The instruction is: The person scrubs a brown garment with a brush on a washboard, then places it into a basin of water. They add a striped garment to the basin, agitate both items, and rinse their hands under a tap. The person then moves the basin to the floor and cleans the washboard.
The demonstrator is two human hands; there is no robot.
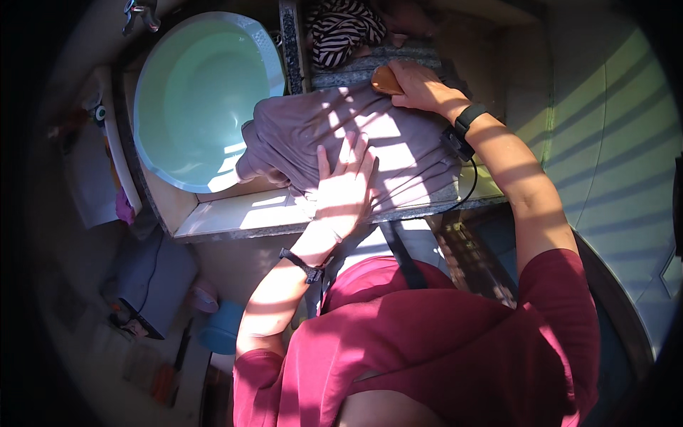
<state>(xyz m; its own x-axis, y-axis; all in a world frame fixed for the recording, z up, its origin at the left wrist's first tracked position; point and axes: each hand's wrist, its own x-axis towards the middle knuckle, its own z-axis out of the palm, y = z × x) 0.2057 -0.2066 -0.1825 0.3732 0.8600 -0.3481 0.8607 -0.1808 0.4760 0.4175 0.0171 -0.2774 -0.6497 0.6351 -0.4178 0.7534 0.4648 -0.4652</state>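
A greyish-mauve cloth garment (405, 160) lies spread over a stone ledge, crossed by bright stripes of sunlight. My left hand (345, 181) rests flat on it with fingers stretched out. At the garment's upper right, my right hand (416, 89) grips an orange-brown object (384, 80), which looks like a brush; its underside is hidden. A pale aqua plastic basin (192, 99) sits beside the garment on the left, and the garment's left end lies against its rim.
A metal tap (140, 16) is at the upper left. A striped cloth (341, 35) lies behind the garment. A tiled wall (605, 128) runs along the right. A grey box-like object (153, 277) and a blue bucket (224, 327) stand low at the left.
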